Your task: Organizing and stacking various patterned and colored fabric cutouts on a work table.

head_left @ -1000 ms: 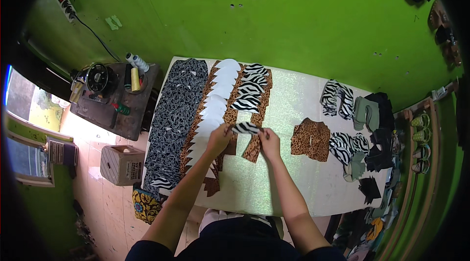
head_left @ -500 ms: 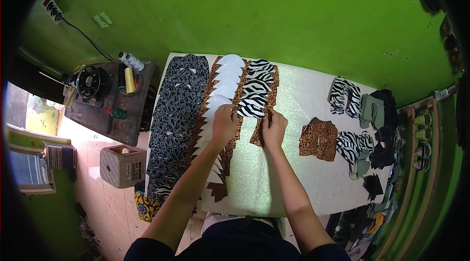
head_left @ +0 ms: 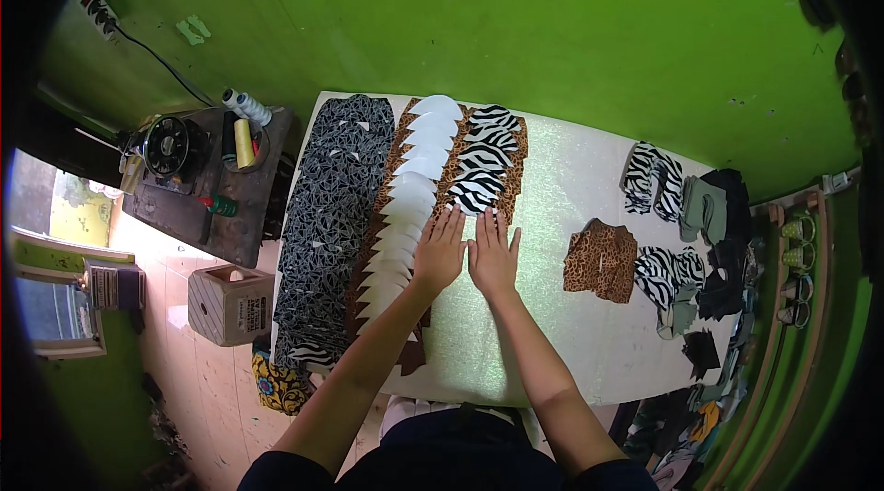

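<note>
My left hand [head_left: 440, 254] lies flat with fingers stretched out, its tips at the near edge of a zebra-print fabric piece [head_left: 475, 189]. Beside it my right hand [head_left: 494, 261] is also flat and open, fingertips on the same edge. That piece is the nearest of several overlapping zebra-print pieces in a column, laid over leopard-print fabric [head_left: 517, 149]. Left of them runs a long row of overlapping white rounded pieces [head_left: 408, 207], on more leopard-print fabric. Farther left are black pieces with a pale line pattern [head_left: 333, 187].
The pale table [head_left: 543, 344] meets a green wall. On its right lie a leopard-print stack [head_left: 599, 261], zebra-print pieces [head_left: 652, 180], and green [head_left: 703, 207] and black cloth. At left stand a dark side table [head_left: 198, 219] with thread cones [head_left: 244, 143] and a box [head_left: 230, 304].
Both hands have gone from gripping the sides of the zebra-print piece to lying flat at its near edge. The leopard-print part near my right hand no longer shows.
</note>
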`<state>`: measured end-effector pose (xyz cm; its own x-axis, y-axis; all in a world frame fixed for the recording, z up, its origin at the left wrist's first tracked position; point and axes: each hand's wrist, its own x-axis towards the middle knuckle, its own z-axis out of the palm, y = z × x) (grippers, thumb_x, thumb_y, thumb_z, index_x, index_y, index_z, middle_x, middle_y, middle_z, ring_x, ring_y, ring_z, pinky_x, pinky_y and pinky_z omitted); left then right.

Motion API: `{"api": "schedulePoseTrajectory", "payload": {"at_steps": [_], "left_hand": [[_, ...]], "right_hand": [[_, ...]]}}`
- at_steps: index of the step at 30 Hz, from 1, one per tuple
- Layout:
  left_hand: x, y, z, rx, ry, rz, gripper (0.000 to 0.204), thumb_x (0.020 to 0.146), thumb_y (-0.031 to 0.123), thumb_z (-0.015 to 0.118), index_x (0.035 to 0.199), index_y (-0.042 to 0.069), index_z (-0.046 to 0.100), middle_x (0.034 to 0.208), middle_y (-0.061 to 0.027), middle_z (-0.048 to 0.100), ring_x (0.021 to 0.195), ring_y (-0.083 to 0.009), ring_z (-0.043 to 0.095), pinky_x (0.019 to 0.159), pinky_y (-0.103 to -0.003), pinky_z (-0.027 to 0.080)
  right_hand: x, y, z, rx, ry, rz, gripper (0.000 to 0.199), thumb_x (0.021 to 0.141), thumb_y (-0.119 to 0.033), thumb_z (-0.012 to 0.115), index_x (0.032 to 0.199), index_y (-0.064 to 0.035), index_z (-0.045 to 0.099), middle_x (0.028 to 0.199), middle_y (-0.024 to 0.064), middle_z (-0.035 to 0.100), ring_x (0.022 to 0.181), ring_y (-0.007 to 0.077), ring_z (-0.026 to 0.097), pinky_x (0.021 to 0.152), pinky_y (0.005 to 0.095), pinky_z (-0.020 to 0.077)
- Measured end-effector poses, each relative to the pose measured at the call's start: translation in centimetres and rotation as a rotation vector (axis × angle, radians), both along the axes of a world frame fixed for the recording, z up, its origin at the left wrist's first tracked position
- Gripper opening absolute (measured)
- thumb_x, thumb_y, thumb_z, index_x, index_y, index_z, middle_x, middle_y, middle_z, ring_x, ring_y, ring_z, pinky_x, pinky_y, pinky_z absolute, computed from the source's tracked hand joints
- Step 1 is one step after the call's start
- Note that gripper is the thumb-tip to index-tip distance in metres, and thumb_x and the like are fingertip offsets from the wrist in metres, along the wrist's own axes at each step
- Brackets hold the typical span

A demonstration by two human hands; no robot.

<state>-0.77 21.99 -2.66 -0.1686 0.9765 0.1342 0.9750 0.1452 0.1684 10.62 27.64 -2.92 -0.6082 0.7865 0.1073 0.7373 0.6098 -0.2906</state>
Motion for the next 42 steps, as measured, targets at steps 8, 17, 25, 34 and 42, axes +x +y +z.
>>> {"api": "schedulePoseTrajectory", "payload": {"at_steps": [8,17,25,34,42], "left_hand": [[5.1,1.7,3.9,-0.022,-0.453,-0.081,0.046,0.083,0.017,0.050,0.125,0.000,0.039,0.135,-0.0195,0.032,0.123,-0.0306,0.034,0.103,-0.042,0.026],[16.1,7.5,3.8,-0.028,-0.364,-0.326,0.044,0.082,0.022,0.051,0.121,0.003,0.044,0.130,-0.0148,0.040,0.116,-0.0270,0.041,0.098,-0.041,0.032],[21.2,13.0,3.2,0.116,-0.127,-0.239,0.051,0.076,0.021,0.058,0.122,0.004,0.042,0.120,-0.0145,0.046,0.109,-0.0301,0.046,0.095,-0.041,0.033],[20.9,14.5,3.5,-0.139,-0.198,-0.081,0.032,0.074,0.012,0.057,0.104,0.003,0.048,0.099,-0.0150,0.052,0.091,-0.0312,0.054,0.075,-0.039,0.046],[21.9,10.9,6.6,0.180,-0.360,-0.101,0.017,0.078,0.008,0.056,0.094,0.005,0.055,0.082,-0.0141,0.055,0.078,-0.0320,0.057,0.070,-0.038,0.047]], "right_hand": [[7.8,1.8,3.3,0.188,0.131,-0.333,0.035,0.084,-0.015,0.044,0.118,-0.0066,0.048,0.128,0.0188,0.039,0.124,0.0359,0.029,0.104,0.0548,0.0144],[21.7,9.6,3.0,0.190,0.203,-0.283,0.036,0.077,-0.006,0.053,0.112,-0.0016,0.050,0.111,0.0156,0.051,0.108,0.0320,0.044,0.095,0.0420,0.0317],[23.9,12.9,2.4,0.085,0.153,-0.105,0.034,0.073,-0.013,0.062,0.105,-0.0057,0.055,0.095,0.0101,0.055,0.089,0.0286,0.051,0.079,0.0394,0.0415],[24.9,14.0,3.2,-0.085,0.033,-0.055,0.031,0.074,-0.015,0.064,0.103,-0.0082,0.056,0.096,0.0108,0.054,0.093,0.0285,0.051,0.081,0.0377,0.0422],[25.7,12.6,5.8,-0.160,0.197,-0.034,0.057,0.071,-0.018,0.067,0.123,-0.0106,0.044,0.114,0.0156,0.046,0.108,0.0329,0.042,0.091,0.0403,0.0374]]}}
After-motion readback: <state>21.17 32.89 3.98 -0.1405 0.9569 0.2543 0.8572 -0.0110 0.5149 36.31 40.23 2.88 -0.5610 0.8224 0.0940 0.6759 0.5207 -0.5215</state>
